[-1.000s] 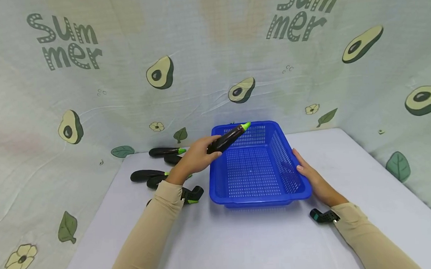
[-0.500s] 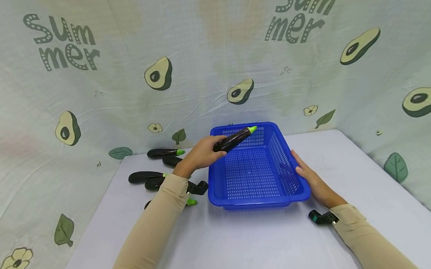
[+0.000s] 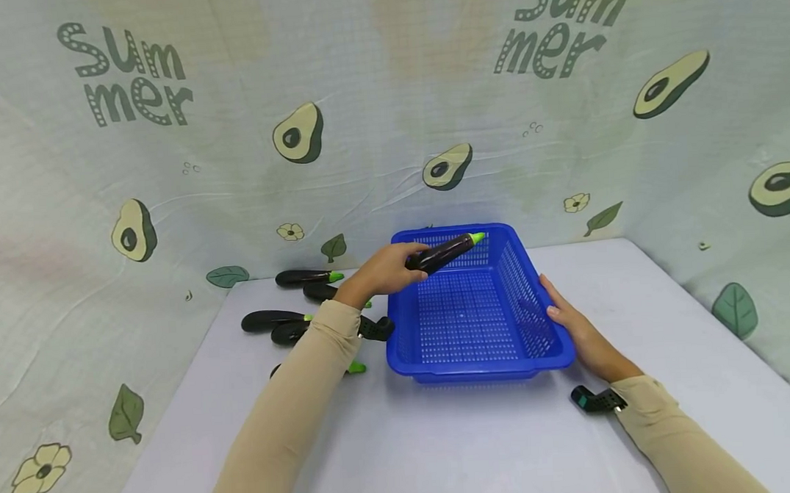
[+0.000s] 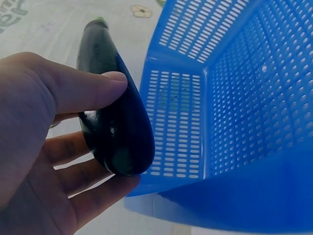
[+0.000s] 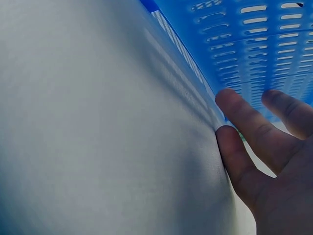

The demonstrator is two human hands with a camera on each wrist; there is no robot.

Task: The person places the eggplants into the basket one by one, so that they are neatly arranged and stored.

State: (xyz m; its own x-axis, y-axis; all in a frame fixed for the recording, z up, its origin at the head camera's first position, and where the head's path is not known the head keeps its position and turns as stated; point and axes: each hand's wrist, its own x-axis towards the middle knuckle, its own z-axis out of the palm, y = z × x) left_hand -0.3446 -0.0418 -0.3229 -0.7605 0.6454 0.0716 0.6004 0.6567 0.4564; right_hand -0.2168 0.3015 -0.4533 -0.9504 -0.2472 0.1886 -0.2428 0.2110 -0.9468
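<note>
In the head view my left hand (image 3: 389, 269) grips a dark eggplant (image 3: 444, 254) by its rounded end, its green stem tip pointing right and slightly up. The eggplant hangs over the back left of a blue perforated basket (image 3: 460, 317), whose floor shows bare. Close up in the left wrist view, my thumb lies across the eggplant (image 4: 117, 142), with the fingers under it. My right hand (image 3: 581, 338) rests against the basket's right side. Seen from the right wrist, its fairly straight fingers (image 5: 259, 129) touch or nearly touch the outer wall; the thumb is out of that view.
Several more eggplants (image 3: 275, 320) lie on the white table (image 3: 483, 441) left of the basket, some partly covered by my left forearm. A patterned cloth (image 3: 362, 93) hangs behind the table. Each wrist carries a black strapped device (image 3: 598, 399).
My left hand has carried the eggplant a little to the right, farther over the basket. My right hand and the basket stay in place.
</note>
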